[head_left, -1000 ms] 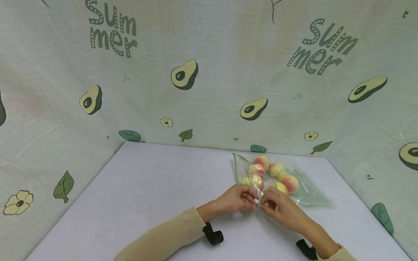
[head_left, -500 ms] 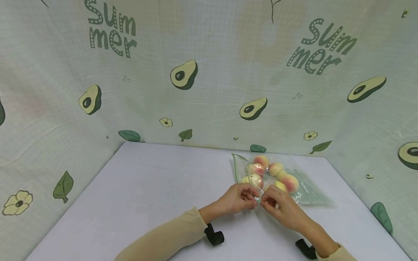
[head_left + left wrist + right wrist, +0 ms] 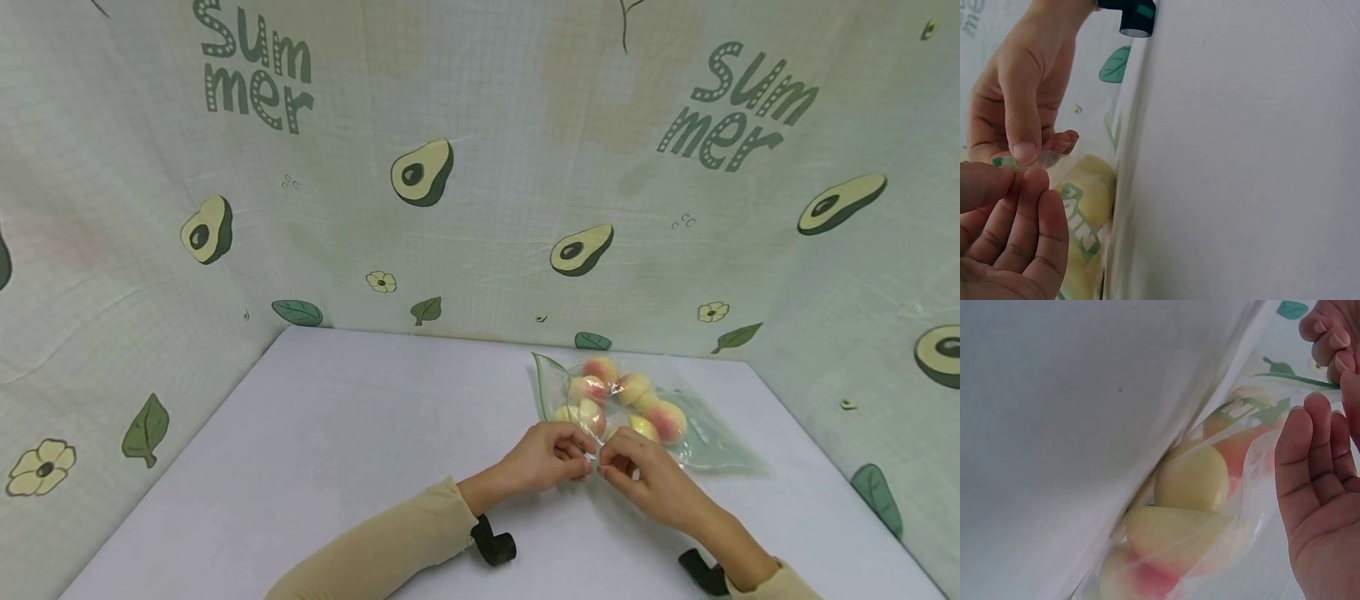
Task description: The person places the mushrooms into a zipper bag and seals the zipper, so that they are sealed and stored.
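A clear zip bag [image 3: 720, 437] with a green-edged mouth lies at the right back of the table. Several peaches [image 3: 665, 421], yellow with a red blush, show through its film. My left hand [image 3: 542, 457] pinches the near end of the bag's mouth between thumb and fingers. Facing it closely, my right hand [image 3: 651, 477] pinches the same edge. In the left wrist view a bit of green seal strip [image 3: 1005, 162] sticks out at the fingertips. Pale green printing on the film [image 3: 1082, 222] overlies the peaches there. The green strip [image 3: 1300, 379] runs to the fingers in the right wrist view.
A white table [image 3: 337, 433] spreads under the arms and bag. Cloth printed with avocados and leaves [image 3: 495, 100] hangs behind it and along both sides. Black wrist cameras [image 3: 495, 546] jut from beneath both wrists.
Both hands stay almost in place, their fingers shifting slightly at the bag's edge. The clear film near the fingertips moves a little over the front peaches.
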A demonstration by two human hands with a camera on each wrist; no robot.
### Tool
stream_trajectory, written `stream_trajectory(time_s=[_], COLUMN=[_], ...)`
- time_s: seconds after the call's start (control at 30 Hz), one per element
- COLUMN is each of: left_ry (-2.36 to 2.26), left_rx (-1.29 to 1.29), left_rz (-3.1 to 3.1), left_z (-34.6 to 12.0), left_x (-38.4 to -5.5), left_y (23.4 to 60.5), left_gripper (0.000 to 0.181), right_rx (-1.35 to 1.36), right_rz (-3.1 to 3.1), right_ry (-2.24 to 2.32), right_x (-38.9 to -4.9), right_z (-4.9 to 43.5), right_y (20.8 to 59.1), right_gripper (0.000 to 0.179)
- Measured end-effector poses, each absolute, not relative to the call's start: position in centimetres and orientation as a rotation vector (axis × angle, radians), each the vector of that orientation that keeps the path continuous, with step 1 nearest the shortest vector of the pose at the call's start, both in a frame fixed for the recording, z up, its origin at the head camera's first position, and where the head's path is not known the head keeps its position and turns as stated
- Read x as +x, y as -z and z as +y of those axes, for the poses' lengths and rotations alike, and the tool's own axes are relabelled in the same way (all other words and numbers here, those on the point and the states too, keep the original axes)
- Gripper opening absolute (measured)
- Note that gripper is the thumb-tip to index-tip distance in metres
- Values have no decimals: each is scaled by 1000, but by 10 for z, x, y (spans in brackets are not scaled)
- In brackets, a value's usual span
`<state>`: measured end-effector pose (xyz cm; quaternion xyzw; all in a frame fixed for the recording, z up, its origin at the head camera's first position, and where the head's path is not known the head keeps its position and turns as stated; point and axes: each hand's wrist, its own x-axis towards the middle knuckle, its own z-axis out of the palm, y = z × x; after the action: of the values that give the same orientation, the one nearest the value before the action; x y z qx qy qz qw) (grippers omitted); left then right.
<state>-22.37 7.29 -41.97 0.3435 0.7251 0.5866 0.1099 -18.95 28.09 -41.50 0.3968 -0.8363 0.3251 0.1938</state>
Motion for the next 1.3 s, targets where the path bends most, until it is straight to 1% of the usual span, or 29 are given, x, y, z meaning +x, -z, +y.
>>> stream_trajectory(time_s=[0.37, 0.57, 0.8, 1.0, 1.17, 1.3], left_ry=[-1741, -1734, -1766, -1779, -1748, -1726], left_rx=[966, 965, 905, 848, 879, 902], left_rz=[2104, 2101, 2087, 2098, 2150, 2189], left_z=[73, 72, 74, 75, 75, 75], left_x=[-224, -223, -221, -219, -219, -219], left_y=[421, 420, 420, 419, 419, 418], left_gripper=[13, 13, 14, 17, 16, 15], right_rx=[1136, 1146, 1130, 1132, 1125, 1126], right_rz=[-2291, -2312, -2396, -2411, -2425, -2428], right_ry=[-957, -948, -947, -957, -957, -953], right_x=[-175, -186, -189, -188, -188, -188], right_z=[266, 275, 281, 281, 282, 282], right_y=[390, 406, 411, 410, 410, 410], right_gripper=[34, 33, 20, 23, 19, 20])
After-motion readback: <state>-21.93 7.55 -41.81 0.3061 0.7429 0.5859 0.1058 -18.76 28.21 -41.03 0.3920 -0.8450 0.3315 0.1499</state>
